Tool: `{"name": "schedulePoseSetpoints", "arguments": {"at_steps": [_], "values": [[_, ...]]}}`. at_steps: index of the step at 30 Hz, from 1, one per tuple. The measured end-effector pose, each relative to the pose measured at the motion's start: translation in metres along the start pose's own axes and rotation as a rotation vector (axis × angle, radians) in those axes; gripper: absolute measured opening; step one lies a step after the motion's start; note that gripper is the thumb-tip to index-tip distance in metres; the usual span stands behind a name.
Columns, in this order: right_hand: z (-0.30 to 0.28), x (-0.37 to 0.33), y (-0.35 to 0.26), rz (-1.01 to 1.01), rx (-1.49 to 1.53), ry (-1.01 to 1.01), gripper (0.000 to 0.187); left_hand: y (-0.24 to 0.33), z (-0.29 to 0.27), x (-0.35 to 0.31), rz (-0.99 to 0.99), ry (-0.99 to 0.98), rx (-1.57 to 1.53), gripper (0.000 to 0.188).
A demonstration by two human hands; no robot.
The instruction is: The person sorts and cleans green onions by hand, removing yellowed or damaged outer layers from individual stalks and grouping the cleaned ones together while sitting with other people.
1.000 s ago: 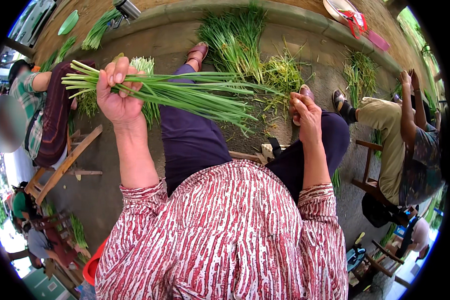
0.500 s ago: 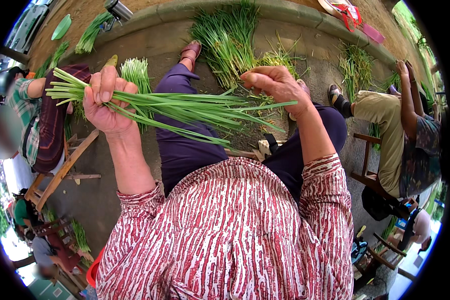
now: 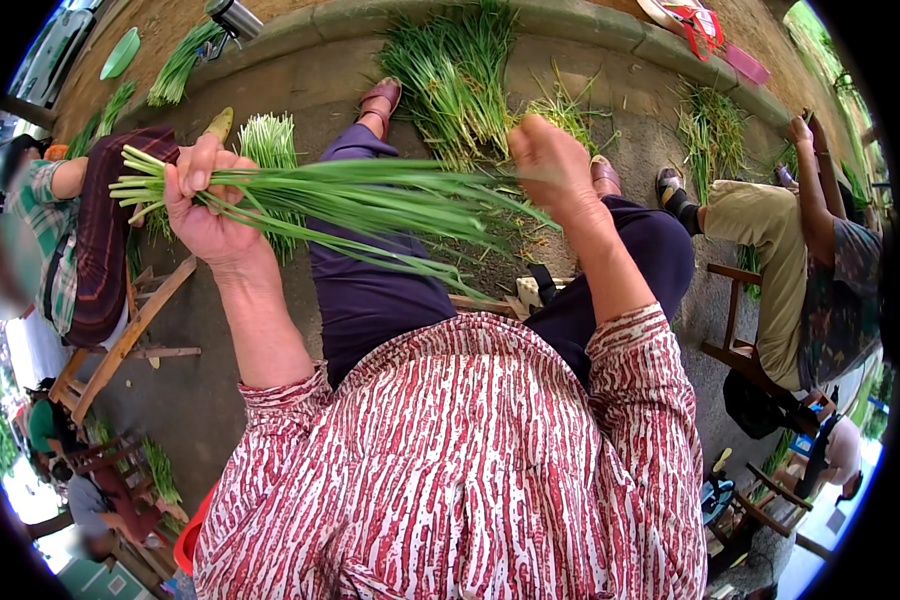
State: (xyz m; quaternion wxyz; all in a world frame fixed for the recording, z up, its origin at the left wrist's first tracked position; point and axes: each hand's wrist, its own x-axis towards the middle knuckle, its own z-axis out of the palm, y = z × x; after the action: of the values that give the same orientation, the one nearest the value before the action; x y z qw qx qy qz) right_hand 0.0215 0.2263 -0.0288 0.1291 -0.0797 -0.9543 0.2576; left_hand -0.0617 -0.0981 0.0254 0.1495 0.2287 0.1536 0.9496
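Note:
My left hand [image 3: 212, 205] is closed round a bunch of green chives [image 3: 370, 198], gripping it near the pale cut stems. The long leaves stretch rightward above my lap, blurred toward their tips. Close to those tips is my right hand [image 3: 553, 168], its fingers curled in and somewhat smeared by motion; what they hold, if anything, is hidden. On the ground beyond, a large heap of chives [image 3: 455, 85] lies past my feet. A neater bundle of chives [image 3: 268, 145], pale ends up, rests behind my left hand.
Yellowed leaf scraps [image 3: 565, 108] lie beside the heap, with another pile [image 3: 712, 140] farther right. A curved kerb [image 3: 570, 35] runs across the far side. Other people sit close by on both sides; a wooden stool [image 3: 135, 335] stands at left and a metal flask [image 3: 233, 18] far left.
My right hand's fingers have curled in and risen slightly from their earlier stretched pinch. The leaf tips have shifted and blurred, and the bunch has moved a little to the right at its stem end.

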Motion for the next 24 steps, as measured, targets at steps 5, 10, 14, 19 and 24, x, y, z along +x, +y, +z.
{"name": "schedulePoseSetpoints", "arguments": {"at_steps": [5, 10, 14, 19, 24], "values": [[0.002, -0.017, 0.072, 0.594, 0.81, -0.134, 0.035, 0.018, -0.011, -0.003, 0.001, -0.011, -0.09, 0.025], [0.01, -0.049, 0.082, 0.437, 0.768, -0.084, 0.012, 0.024, -0.014, -0.005, -0.118, -0.086, -0.128, 0.025], [0.013, -0.063, 0.088, 0.385, 0.779, -0.084, 0.016, 0.029, -0.019, -0.005, -0.034, -0.032, -0.017, 0.026], [-0.001, -0.062, 0.075, 0.436, 0.976, -0.106, 0.011, 0.027, -0.015, -0.005, -0.06, -0.062, -0.075, 0.026], [-0.022, -0.047, 0.038, 0.422, 1.059, -0.194, 0.022, 0.028, -0.014, -0.006, -0.024, -0.075, -0.09, 0.027]]}}
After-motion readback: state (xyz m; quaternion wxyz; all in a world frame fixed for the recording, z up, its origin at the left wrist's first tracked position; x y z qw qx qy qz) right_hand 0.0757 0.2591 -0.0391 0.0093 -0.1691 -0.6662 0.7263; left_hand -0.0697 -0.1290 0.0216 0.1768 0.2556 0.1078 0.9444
